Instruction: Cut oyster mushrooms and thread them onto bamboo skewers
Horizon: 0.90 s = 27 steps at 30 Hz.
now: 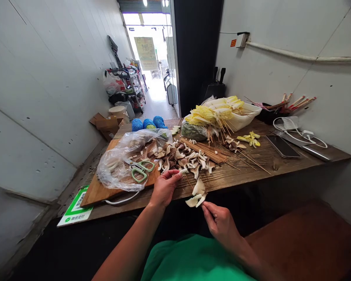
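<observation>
Green cloth [194,260] lies nearest, just short of the right hand [222,222], whose grip is pinched on pale mushroom pieces [199,188], a thin skewer [188,181] slanting forward-left from them toward the left hand [163,189], its grip closed on a small piece [183,171] beside the mushroom pile [180,155].

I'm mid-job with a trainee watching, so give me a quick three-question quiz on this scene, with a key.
1. True or false: the green-handled scissors lie to the left of the phone in the picture.
2. Which holds the skewered mushroom pieces?
A) left hand
B) right hand
3. What colour is the netting beyond the clear plastic bag?

Key: 1. True; 2. B; 3. Blue.
</observation>
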Each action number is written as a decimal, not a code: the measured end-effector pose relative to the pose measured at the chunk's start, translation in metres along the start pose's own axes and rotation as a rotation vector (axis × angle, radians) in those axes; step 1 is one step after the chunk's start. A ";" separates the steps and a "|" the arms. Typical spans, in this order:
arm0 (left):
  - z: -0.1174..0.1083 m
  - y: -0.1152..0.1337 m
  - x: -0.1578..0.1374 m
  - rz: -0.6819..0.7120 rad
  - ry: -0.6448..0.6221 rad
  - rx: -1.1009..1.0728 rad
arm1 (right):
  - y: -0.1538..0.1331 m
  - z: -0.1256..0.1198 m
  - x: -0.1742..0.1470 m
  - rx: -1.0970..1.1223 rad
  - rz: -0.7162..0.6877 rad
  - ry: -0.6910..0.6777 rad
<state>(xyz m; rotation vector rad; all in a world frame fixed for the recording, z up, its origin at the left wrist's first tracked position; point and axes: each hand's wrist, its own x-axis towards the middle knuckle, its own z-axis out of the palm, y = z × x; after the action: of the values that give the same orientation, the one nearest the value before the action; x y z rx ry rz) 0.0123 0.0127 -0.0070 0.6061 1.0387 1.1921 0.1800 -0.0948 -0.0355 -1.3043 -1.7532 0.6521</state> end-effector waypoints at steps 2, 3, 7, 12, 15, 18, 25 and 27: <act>0.000 -0.001 -0.001 0.043 0.002 0.041 | -0.001 0.000 0.000 -0.001 0.005 -0.002; 0.001 -0.002 -0.001 0.063 0.005 0.062 | -0.001 0.000 0.000 -0.005 0.007 -0.002; 0.001 -0.005 -0.003 0.106 0.014 0.135 | 0.000 0.000 0.001 -0.037 0.015 -0.005; 0.000 -0.007 -0.006 0.097 0.000 0.179 | 0.000 0.001 0.001 -0.051 0.001 0.000; 0.001 -0.004 -0.009 0.086 -0.018 0.189 | -0.001 0.002 0.002 -0.055 -0.006 0.001; 0.004 -0.005 -0.017 0.016 -0.078 0.198 | -0.001 0.003 0.005 -0.065 -0.011 0.015; 0.006 -0.016 -0.029 -0.030 -0.149 0.256 | -0.001 0.004 0.015 -0.073 -0.013 0.045; 0.003 -0.008 -0.026 0.022 -0.119 0.263 | 0.000 0.003 0.017 -0.068 -0.009 0.056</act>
<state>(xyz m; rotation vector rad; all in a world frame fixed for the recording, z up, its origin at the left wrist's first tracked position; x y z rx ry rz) 0.0179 -0.0137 -0.0046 0.8848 1.0980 1.0323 0.1757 -0.0785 -0.0319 -1.3476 -1.7476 0.5503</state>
